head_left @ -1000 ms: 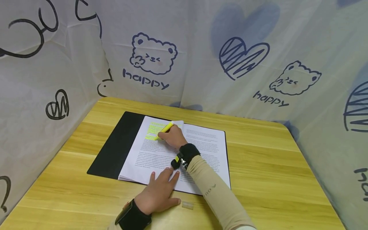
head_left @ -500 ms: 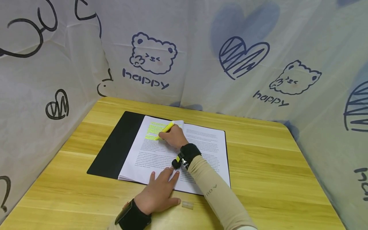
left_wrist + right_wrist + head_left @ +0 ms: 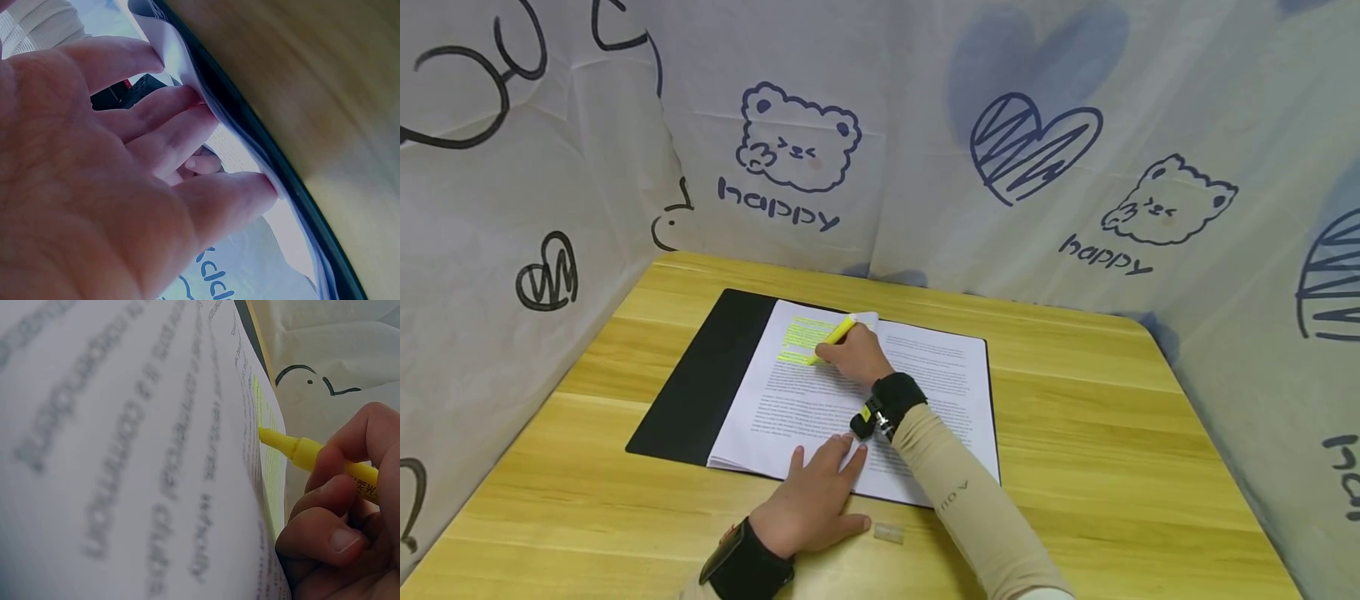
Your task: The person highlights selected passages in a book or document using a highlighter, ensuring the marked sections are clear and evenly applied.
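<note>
My right hand (image 3: 857, 357) grips a yellow highlighter (image 3: 307, 454), its tip down at the printed text on the left page (image 3: 797, 400). Yellow bands (image 3: 805, 333) cover the upper lines of that page. The right wrist view has the highlighter tip right at the paper, fingers curled around the barrel. My left hand (image 3: 812, 504) lies spread, its fingertips resting on the lower edge of the pages and its thumb out over the table. In the left wrist view the fingers (image 3: 181, 137) are extended at the paper edge.
The pages lie in a black folder (image 3: 700, 379) on a wooden table (image 3: 1097, 433). A small translucent piece (image 3: 889, 533), perhaps a cap, lies beside the left thumb. White cloth (image 3: 917, 167) with bear and heart drawings hangs behind and at the sides.
My right hand has slid slightly to the right with the highlighter, along a line of text. The left hand has stayed in place.
</note>
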A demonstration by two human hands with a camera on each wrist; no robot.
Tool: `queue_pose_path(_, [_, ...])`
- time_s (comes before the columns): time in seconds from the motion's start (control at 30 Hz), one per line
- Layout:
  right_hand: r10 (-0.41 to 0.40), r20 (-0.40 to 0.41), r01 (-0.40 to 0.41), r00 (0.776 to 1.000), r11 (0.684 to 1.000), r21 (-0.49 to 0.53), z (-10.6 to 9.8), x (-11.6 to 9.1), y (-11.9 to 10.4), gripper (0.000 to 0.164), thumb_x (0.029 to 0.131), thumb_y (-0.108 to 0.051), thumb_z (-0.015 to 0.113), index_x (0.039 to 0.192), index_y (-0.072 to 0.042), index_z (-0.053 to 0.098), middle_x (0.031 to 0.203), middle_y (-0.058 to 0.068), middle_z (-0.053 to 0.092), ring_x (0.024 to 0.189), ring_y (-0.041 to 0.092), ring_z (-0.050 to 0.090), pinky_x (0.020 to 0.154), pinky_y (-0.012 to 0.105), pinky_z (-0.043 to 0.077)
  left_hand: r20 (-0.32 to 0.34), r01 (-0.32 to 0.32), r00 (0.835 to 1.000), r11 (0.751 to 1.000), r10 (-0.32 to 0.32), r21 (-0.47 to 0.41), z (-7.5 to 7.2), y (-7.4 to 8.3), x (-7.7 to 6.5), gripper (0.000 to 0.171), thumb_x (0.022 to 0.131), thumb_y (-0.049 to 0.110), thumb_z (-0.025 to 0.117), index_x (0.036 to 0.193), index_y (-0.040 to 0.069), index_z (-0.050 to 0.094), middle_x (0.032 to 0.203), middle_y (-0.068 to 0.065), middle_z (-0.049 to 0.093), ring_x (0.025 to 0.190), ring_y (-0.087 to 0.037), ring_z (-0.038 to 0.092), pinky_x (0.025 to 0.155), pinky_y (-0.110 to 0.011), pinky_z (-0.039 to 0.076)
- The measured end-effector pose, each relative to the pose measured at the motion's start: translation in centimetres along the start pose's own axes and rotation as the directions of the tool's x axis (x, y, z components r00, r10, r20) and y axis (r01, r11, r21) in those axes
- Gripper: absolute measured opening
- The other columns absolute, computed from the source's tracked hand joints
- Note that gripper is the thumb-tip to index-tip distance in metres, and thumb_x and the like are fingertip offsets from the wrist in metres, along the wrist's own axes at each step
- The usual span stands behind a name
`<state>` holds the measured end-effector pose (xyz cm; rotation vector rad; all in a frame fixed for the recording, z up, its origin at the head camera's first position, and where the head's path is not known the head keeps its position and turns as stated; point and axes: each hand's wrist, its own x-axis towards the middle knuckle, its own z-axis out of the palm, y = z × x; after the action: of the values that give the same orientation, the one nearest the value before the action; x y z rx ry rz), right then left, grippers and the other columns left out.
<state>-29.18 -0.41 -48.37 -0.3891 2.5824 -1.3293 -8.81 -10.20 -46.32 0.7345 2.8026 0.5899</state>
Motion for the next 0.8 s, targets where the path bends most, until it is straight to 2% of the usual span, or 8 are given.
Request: queue_pose_path(0.8, [0.02, -0.021, -0.021, 1.0, 1.0, -0.021, -0.75, -0.55, 0.01, 0.02, 0.082, -0.03, 0.067, 0.085, -0.01, 0.064, 0.077, 0.005, 0.062, 0.066, 0.019, 0.055, 0.058, 0.03, 0.043, 0.001, 0.005, 1.0, 1.0, -0.005, 0.006, 0.04, 0.1, -0.02, 0.084, 0.082, 0.05, 0.066, 0.145, 0.003, 0.038, 0.15, -0.02, 0.031, 0.139, -0.032, 0.027, 0.101, -0.07, 0.022])
